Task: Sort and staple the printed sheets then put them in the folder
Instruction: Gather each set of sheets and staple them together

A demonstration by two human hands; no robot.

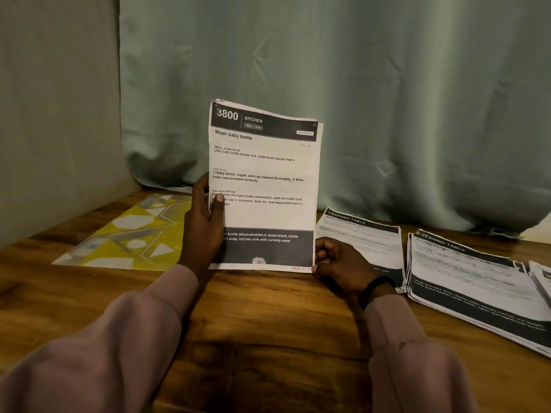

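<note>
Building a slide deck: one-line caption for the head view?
Both hands, left hand and right hand, hold a printed sheet upright on the table, folder left, paper stacks right.

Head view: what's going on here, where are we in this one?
A person stands a set of printed sheets, headed "Wash baby bottle", upright on the wooden table. The left hand grips its left edge, the right hand its bottom right corner. More printed sheets lie to the right, a yellow patterned folder to the left. No stapler shows.
</note>
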